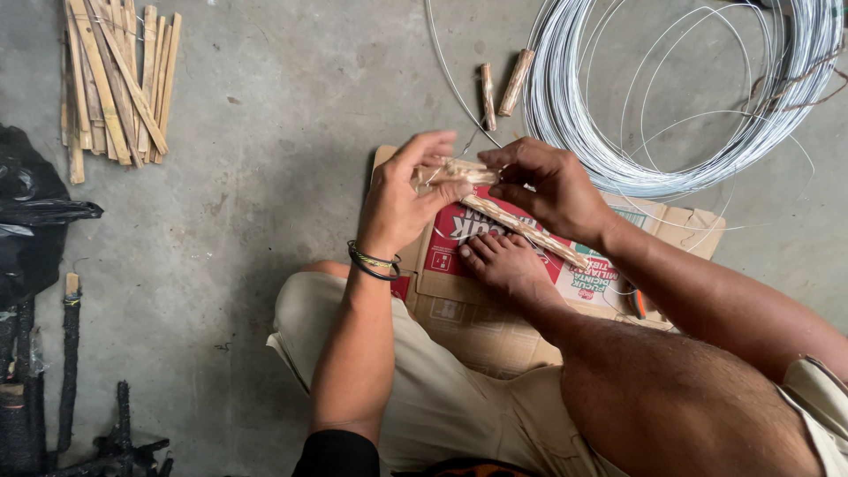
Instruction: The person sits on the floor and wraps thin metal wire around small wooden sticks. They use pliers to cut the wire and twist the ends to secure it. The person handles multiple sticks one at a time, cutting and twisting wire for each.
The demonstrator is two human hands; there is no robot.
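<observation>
While gripping the bamboo stick (pixel 521 231) over the cardboard (pixel 495 305), left hand (pixel 397 205) clasped on its upper end, right hand (pixel 543 187) pinching beside it. Best kept steady above the cardboard, thin wire (pixel 446 71) taut

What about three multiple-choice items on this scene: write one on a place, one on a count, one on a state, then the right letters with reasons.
1. Where does the bundle of flat bamboo slats lie?
A. top left on the floor
B. on the cardboard
C. inside the wire coil

2. How many short wooden pegs lie beside the wire coil?
A. one
B. two
C. five

3. How are the sticks held?
A. lying untouched
B. by one hand only
C. by both hands

Answers:
1 A, the slats sit on the concrete, far from the cardboard.
2 B, two pegs lie side by side.
3 C, left hand and right hand both grip them.
</observation>
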